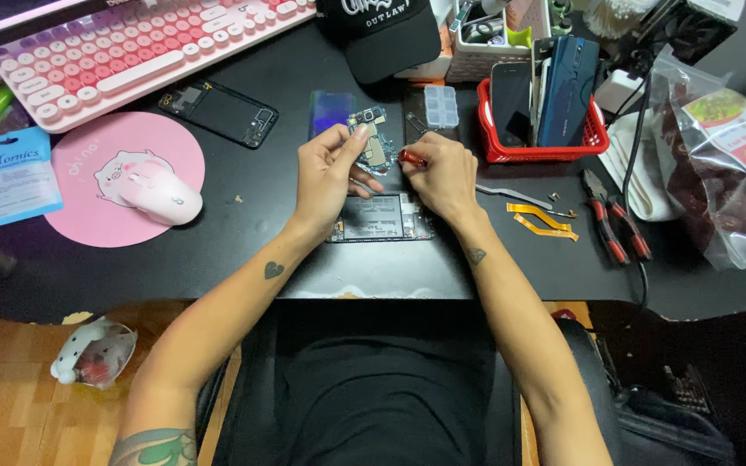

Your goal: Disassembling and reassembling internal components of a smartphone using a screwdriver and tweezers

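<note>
My left hand (330, 173) pinches a small phone circuit board (371, 138) and holds it up above the desk. My right hand (442, 173) is closed around a red-handled screwdriver (409, 158), whose tip points toward that board. Beneath both hands lies an opened phone body (382, 220) flat on the black desk (243, 259). A dark phone screen panel (330, 110) lies just behind the board.
A phone back frame (219, 111) lies left of centre. A pink mouse (159, 192) sits on a pink pad, a pink keyboard (131, 52) behind. A red basket (539, 145) holds phones. Tweezers (513, 195), orange flex cables (541, 223), red-handled pliers (615, 226) and a small clear parts box (440, 105) lie right.
</note>
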